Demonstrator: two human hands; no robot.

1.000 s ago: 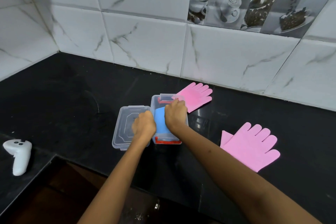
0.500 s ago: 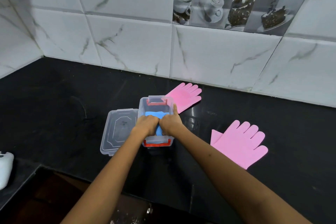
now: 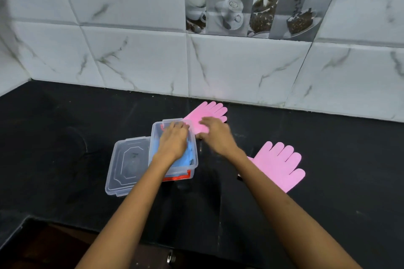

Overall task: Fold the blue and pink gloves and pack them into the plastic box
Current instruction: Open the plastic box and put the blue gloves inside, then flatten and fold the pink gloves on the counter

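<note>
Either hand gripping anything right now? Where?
Nothing clearly gripped. Left hand presses blue gloves inside plastic box; right hand hovers over far pink glove, blurred.

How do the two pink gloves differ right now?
The far pink glove lies by the wall, right beside the plastic box; the near pink glove lies out on the open counter, apart from the box. The right hand reaches over the far glove and partly covers it; nothing touches the near glove, apart from the forearm crossing its cuff. Both lie flat, unfolded, fingers spread, outside the box.
</note>
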